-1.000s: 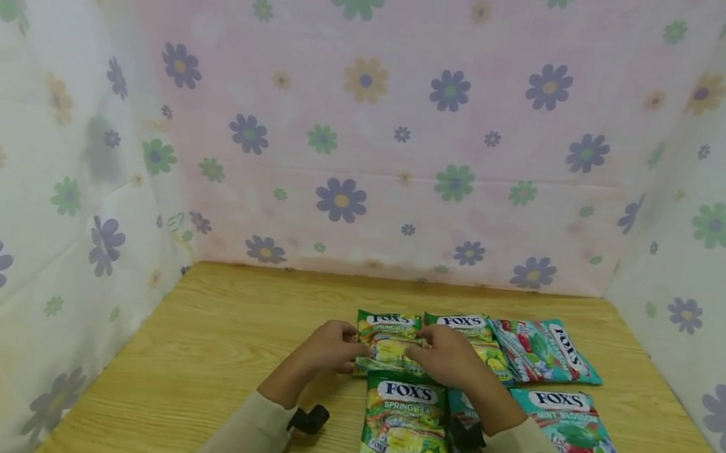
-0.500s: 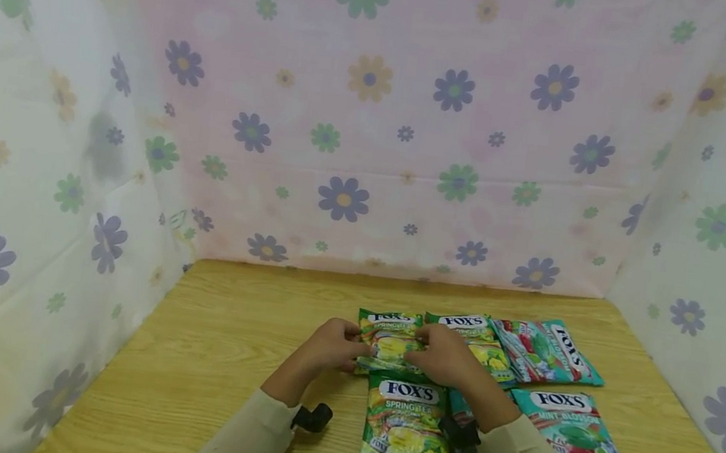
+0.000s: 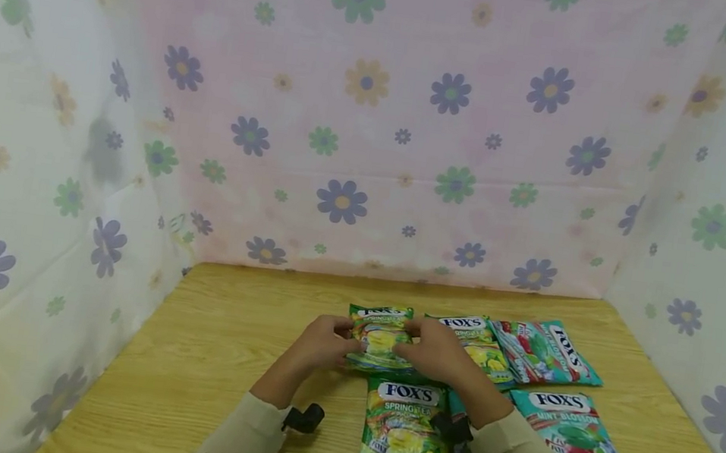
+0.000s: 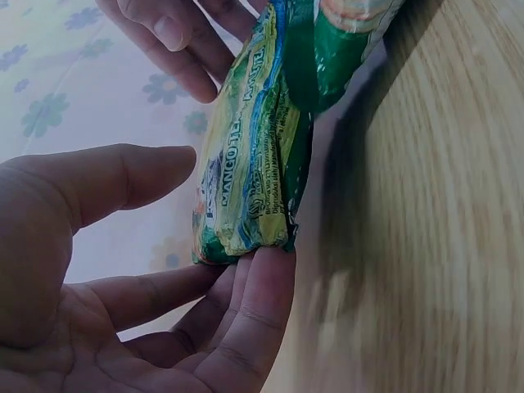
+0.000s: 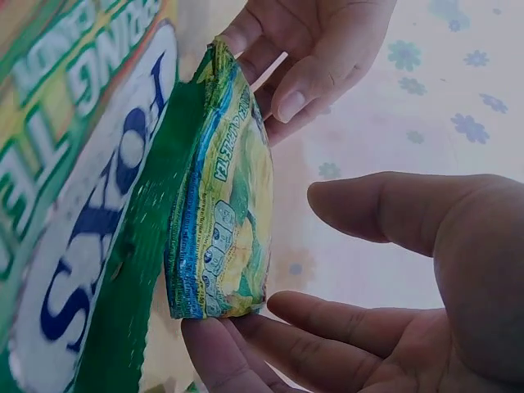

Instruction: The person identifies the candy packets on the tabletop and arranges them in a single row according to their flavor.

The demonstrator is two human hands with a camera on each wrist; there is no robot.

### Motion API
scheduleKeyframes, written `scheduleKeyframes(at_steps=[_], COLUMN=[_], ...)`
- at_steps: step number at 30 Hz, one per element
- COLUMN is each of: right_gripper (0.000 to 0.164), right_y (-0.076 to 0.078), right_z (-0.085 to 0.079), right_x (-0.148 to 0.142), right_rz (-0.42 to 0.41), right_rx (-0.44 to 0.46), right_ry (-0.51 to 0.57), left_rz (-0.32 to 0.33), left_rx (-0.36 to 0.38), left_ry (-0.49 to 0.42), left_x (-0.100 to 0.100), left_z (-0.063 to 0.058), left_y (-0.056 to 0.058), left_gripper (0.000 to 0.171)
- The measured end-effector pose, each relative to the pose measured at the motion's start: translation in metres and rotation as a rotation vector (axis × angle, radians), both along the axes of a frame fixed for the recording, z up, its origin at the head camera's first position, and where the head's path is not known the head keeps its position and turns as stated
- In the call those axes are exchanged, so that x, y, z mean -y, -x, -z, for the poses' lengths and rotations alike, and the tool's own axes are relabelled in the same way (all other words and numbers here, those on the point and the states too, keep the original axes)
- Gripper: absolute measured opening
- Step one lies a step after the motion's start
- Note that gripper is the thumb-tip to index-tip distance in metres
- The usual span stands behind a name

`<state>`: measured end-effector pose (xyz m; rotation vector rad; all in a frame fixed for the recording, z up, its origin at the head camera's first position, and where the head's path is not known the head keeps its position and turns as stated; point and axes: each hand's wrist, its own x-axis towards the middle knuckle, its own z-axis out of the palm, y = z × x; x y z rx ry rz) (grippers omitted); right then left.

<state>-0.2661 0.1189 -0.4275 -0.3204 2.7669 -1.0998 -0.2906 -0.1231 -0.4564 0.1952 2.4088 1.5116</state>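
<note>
A green-and-yellow Fox's Spring Tea candy bag (image 3: 381, 340) stands between both hands in the back row. My left hand (image 3: 322, 345) touches its left edge with extended fingers; in the left wrist view the thumb lies close to the bag's front. At the opposite edge, fingertips of my right hand (image 3: 441, 353) press the bag from the side. The right wrist view shows that thumb apart from the wrapper. Right in front lies another Spring Tea bag (image 3: 407, 439), flat on the table.
A third Spring Tea bag (image 3: 484, 353) and a teal Mint Blossom bag (image 3: 542, 350) lie at the back right. Nearer are another teal bag (image 3: 582, 443) and one partly hidden under the right forearm. Flowered cloth (image 3: 374, 144) surrounds the wooden table (image 3: 241, 317).
Both hands and the Spring Tea bag between them have shifted slightly left and back, widening the gap to the bag at its right. The other bags have stayed put.
</note>
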Motion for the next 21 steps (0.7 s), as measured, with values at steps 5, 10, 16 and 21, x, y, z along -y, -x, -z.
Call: scheduleKeyframes(at_steps=[5, 10, 16, 21], right_gripper=[0.056, 0.056, 0.057, 0.056], right_y=[0.001, 0.002, 0.002, 0.007], right_z=[-0.003, -0.006, -0.011, -0.010], right_x=[0.008, 0.016, 0.027, 0.037], right_rz=[-0.010, -0.032, -0.068, -0.090], right_rx=[0.010, 0.004, -0.012, -0.017], right_ry=[0.043, 0.066, 0.082, 0.096], left_rz=[-0.014, -0.034, -0.080, -0.109], left_rx=[-0.031, -0.058, -0.078, -0.085], left_ry=[0.006, -0.002, -0.015, -0.005], left_x=[0.010, 0.019, 0.031, 0.041], left_z=[-0.003, -0.006, -0.009, -0.012], left_y=[0.000, 0.001, 0.002, 0.003], left_gripper=[0.066, 0.064, 0.061, 0.058])
